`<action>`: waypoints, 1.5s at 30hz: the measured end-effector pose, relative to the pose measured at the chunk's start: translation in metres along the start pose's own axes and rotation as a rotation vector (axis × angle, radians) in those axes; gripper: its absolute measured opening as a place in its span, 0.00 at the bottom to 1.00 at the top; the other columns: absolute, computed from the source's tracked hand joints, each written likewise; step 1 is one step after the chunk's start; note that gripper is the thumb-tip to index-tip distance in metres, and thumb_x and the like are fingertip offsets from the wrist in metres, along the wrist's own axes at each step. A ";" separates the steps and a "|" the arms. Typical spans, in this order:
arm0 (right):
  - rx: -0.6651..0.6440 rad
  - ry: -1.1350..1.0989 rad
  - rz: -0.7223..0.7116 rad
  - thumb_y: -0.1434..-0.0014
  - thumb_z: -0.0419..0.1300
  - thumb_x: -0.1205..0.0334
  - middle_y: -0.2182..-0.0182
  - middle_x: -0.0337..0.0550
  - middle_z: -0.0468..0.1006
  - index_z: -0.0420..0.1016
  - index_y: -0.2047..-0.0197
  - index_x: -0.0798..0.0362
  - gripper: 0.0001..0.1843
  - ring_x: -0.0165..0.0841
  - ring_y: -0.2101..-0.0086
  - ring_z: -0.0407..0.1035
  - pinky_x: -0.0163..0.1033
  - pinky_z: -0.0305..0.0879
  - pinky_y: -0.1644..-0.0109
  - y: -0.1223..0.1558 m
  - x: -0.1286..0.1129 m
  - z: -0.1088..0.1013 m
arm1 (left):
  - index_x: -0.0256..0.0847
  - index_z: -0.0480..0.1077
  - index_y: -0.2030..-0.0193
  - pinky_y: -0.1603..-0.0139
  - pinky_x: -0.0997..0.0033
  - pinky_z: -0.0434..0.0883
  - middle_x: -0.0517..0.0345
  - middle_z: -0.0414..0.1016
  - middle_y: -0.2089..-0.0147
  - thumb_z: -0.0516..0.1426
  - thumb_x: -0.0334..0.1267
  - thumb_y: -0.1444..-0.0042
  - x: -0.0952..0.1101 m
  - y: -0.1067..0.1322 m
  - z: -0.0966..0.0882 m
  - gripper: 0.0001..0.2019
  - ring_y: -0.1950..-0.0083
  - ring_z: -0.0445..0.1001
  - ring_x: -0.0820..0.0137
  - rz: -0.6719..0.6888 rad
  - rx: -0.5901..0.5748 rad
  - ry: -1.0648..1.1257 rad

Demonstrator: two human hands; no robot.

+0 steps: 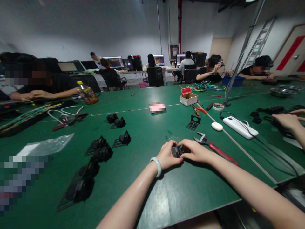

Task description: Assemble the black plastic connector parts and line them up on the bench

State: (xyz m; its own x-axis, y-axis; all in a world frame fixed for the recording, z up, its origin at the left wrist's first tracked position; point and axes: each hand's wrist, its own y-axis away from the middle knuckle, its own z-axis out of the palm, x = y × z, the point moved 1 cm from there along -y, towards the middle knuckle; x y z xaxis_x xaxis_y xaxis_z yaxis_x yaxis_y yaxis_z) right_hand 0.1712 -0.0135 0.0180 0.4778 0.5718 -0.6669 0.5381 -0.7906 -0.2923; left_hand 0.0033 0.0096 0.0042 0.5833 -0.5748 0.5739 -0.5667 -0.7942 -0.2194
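Both my hands meet over the green table, closed around a small black plastic part (pixel 176 151). My left hand (pixel 166 155), with a pale bangle at the wrist, grips it from the left. From the right, my right hand (pixel 194 150) holds the same part with thumb and fingers; its far side is hidden by the fingers. Just right of my right hand lies an adjustable wrench (pixel 214 148) with red-and-black handles. Beyond the hands is a flat black bracket with a round hole (pixel 194 122). Several black assemblies on flat plates (pixel 102 153) stand to the left.
A white power bank-like block (pixel 240 127) with a cable, a white oval object (pixel 217 126), orange-handled pliers (pixel 199 110), a tape roll (pixel 218 107) and a small box (pixel 188 99) lie farther right. A bottle (pixel 87 93) stands back left. A co-worker's hand (pixel 287 121) is at the right.
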 end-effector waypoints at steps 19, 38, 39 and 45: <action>-0.003 -0.014 0.048 0.53 0.59 0.65 0.67 0.43 0.71 0.66 0.56 0.56 0.19 0.30 0.68 0.64 0.35 0.60 0.64 -0.001 0.003 0.000 | 0.41 0.61 0.63 0.62 0.66 0.63 0.59 0.64 0.66 0.60 0.41 0.67 0.004 0.000 -0.001 0.22 0.63 0.64 0.66 -0.044 0.013 0.042; -0.012 -0.006 0.081 0.52 0.58 0.64 0.70 0.42 0.72 0.67 0.56 0.56 0.18 0.29 0.71 0.64 0.33 0.59 0.68 -0.002 0.004 0.000 | 0.41 0.60 0.61 0.62 0.66 0.62 0.58 0.64 0.64 0.61 0.41 0.67 0.003 0.000 0.000 0.23 0.62 0.64 0.66 -0.045 0.017 0.029; -0.011 -0.005 0.082 0.52 0.58 0.64 0.70 0.42 0.72 0.67 0.56 0.56 0.18 0.29 0.71 0.64 0.34 0.59 0.68 -0.002 0.004 0.001 | 0.41 0.60 0.61 0.62 0.66 0.62 0.58 0.64 0.64 0.61 0.41 0.67 0.003 0.000 0.000 0.23 0.62 0.64 0.66 -0.042 0.019 0.028; 0.004 -0.010 0.022 0.56 0.60 0.66 0.64 0.44 0.71 0.64 0.55 0.55 0.23 0.31 0.67 0.64 0.36 0.61 0.63 -0.002 0.001 -0.001 | 0.40 0.60 0.61 0.61 0.66 0.62 0.58 0.64 0.64 0.60 0.43 0.66 0.002 0.001 -0.002 0.23 0.62 0.64 0.66 -0.027 0.009 0.022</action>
State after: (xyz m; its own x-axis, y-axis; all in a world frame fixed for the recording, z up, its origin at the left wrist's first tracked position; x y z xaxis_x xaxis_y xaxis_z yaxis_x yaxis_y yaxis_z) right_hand 0.1713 -0.0113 0.0180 0.4823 0.5520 -0.6802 0.5250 -0.8037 -0.2800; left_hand 0.0024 0.0084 0.0066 0.5852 -0.5485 0.5972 -0.5454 -0.8112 -0.2107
